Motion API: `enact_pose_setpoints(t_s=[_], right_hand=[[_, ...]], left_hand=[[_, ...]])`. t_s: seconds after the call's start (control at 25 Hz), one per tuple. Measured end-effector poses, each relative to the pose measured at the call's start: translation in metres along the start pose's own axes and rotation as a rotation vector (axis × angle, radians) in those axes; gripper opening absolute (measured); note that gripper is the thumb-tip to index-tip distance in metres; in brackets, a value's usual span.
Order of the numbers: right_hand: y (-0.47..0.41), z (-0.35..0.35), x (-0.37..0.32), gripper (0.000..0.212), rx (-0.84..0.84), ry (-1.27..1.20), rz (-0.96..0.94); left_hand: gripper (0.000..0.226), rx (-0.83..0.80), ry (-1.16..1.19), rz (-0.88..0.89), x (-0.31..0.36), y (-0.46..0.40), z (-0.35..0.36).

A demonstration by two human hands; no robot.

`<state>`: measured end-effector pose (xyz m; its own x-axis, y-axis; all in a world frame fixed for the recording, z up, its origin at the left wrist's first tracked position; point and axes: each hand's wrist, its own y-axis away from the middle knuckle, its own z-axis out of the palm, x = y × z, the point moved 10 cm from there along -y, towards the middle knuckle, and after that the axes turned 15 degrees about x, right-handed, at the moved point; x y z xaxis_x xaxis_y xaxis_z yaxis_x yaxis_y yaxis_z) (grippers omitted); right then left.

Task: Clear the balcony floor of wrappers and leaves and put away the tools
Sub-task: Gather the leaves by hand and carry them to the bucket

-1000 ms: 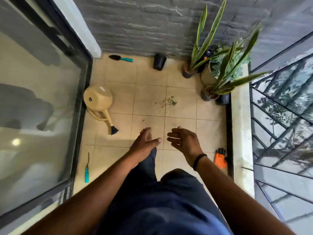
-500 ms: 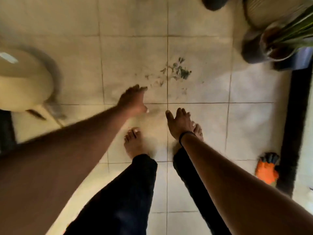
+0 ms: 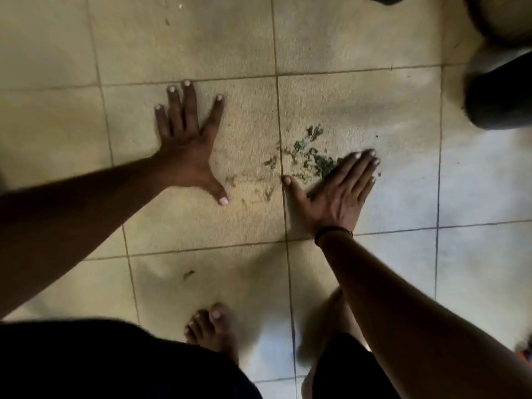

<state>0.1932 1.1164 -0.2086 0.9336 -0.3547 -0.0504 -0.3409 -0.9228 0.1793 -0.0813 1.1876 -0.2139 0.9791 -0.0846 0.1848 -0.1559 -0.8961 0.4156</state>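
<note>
Both hands lowered to floor level since previous frame, bare foot (image 3: 214, 326) nearest, right hand (image 3: 334, 194) flat, fingers straight together against leaf scraps (image 3: 312, 161), left hand (image 3: 187, 145) splayed on tile (image 3: 138, 171), gripping nothing, dark pot (image 3: 501, 96) beyond.

Blk wristband (image 3: 331, 233), dark trousers (image 3: 121, 361), barefoot.

I take this for a home's tiled balcony or patio: beige floor tiles (image 3: 331, 33) with grout lines, bare feet (image 3: 214, 326) on them, crumbled green leaf bits (image 3: 311, 156), dark plant pots (image 3: 498, 96) at the edge.
</note>
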Motion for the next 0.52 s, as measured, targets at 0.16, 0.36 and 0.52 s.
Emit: enact_pose_setpoints(t_s=[0.16, 0.36, 0.52], right_hand=[[-0.015, -0.005, -0.02, 0.126, 0.121, -0.028, -0.07], [-0.069, -0.008, -0.08, 0.108, 0.195, -0.102, -0.283], [-0.053, -0.028, -0.072, 0.09, 0.321, -0.282, -0.279]], left_hand=[[0.187, 0.011, 0.009, 0.011, -0.001, -0.001, 0.003], [0.184, 0.058, -0.038, 0.048, 0.001, -0.004, 0.002], [0.154, 0.179, -0.036, 0.084, -0.005, -0.004, -0.002]])
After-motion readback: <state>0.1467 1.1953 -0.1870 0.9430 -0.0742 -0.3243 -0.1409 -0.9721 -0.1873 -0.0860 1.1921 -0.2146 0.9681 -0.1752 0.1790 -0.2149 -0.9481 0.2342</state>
